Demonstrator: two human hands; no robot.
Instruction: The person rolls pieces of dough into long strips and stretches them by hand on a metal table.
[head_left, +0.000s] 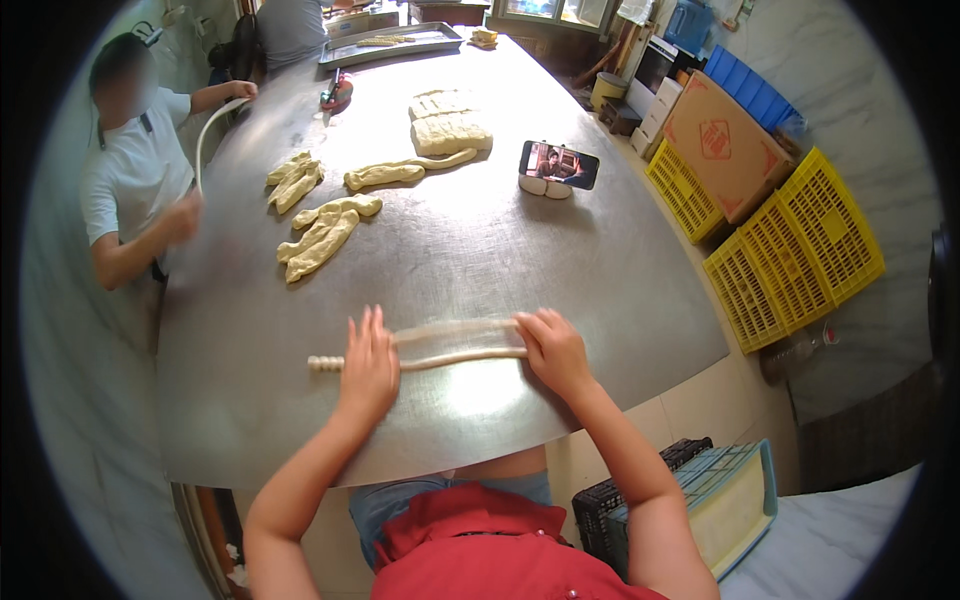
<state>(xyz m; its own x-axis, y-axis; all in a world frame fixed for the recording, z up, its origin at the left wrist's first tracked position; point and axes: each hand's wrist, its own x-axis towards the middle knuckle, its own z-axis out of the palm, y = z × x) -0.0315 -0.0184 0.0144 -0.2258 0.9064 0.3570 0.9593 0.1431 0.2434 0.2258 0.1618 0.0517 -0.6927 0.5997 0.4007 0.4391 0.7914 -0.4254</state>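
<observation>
Two strands of a dough rope (465, 358) stretch between my hands on the metal table (615, 300); the farther strand is blurred. My left hand (369, 364) lies flat over their left part, fingers pointing away from me. A short twisted end sticks out left of it. At the right, my right hand (553, 346) has its fingers curled over the strands' end; whether it pinches them is hidden. Beyond my hands lie dough pieces (322, 244), a longer dough strip (386, 174) and a scored dough slab (450, 133).
A phone (559, 165) leans on dough lumps at the right. A co-worker (139, 165) at the left holds a long dough rope (201, 142). A red-handled tool (337, 91) and a metal tray (390, 46) are farther back. Yellow crates (795, 247) stand beyond the right edge.
</observation>
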